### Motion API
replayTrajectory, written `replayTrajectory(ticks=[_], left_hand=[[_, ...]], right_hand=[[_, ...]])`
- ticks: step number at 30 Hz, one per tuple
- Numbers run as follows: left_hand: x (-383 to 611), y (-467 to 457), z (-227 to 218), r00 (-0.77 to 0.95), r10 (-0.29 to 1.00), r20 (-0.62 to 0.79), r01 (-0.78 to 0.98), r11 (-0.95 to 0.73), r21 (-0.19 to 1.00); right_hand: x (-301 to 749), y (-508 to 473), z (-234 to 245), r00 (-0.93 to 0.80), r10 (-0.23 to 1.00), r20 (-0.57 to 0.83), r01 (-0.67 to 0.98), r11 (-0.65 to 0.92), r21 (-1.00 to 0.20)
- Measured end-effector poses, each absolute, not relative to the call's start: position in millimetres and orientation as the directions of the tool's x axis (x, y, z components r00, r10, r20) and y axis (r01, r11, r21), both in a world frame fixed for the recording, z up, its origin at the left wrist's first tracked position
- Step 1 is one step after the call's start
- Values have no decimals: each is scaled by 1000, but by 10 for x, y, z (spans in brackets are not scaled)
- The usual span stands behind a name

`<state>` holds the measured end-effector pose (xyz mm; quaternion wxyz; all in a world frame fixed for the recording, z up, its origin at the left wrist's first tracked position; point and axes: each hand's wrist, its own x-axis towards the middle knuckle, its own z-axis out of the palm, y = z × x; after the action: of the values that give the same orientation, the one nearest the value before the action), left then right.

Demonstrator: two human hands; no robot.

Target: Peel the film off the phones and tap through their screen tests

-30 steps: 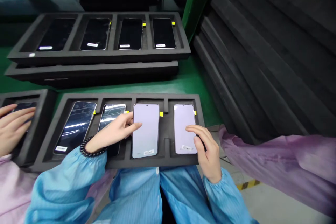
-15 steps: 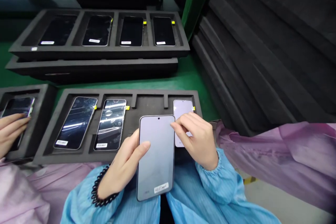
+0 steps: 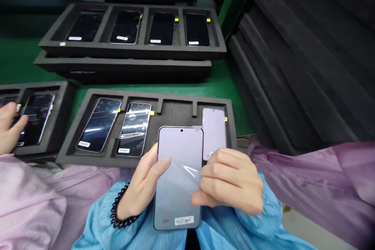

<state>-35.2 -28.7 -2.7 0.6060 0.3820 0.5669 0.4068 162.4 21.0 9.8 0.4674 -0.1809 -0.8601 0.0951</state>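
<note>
My left hand [image 3: 143, 181] grips a smartphone [image 3: 177, 187] by its left side, thumb over the edge of the screen. The phone is upright, its screen facing me, with a white barcode label near the bottom. My right hand [image 3: 228, 179] is closed at the phone's right edge, pinching a clear protective film [image 3: 187, 172] that is partly lifted off the screen and creased. The film's upper right corner is pulled down. Behind the phone lies a black foam tray [image 3: 175, 109]. It holds two dark phones on the left and a lit phone [image 3: 214, 131] on the right.
Stacked foam trays [image 3: 131, 52] with several dark phones stand farther back on the green table [image 3: 164, 88]. At the left, a co-worker's hand [image 3: 10, 129] reaches over another tray of phones. Black foam sheets [image 3: 293, 66] lean at the right. Pink sleeves flank me on both sides.
My right hand has moved down from the phone's upper right corner, drawing the film off the top of the screen. The co-worker's hand has shifted and my view has turned slightly.
</note>
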Motion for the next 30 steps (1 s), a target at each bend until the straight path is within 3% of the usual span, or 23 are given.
replayTrajectory(ticks=[8,11,16,20,22,26,30], left_hand=[[-274,-317,128,-48,875,-481,-181,466,866],[-309,-327,86,-31,890,-455,-165,444,881],[-402,-279,-109,-18,965,-263,130,263,956],[-349,-156,-193,194,964,-182,270,126,955],[-296,-96,-218,245,949,-200,226,144,963],[-221,-19,-263,222,933,-282,47,278,959],[-178,0,-223,266,882,-388,-145,434,889]], right_hand=[[1650,204,83,-516,372,771,201,928,-314],[1643,193,97,-514,374,772,193,927,-321],[1638,258,187,-551,452,701,273,892,-361],[1591,439,216,-522,502,689,346,863,-367],[1546,527,187,-514,544,663,301,839,-454],[1468,600,104,-349,742,572,209,657,-725],[1454,581,80,-351,843,407,143,478,-867]])
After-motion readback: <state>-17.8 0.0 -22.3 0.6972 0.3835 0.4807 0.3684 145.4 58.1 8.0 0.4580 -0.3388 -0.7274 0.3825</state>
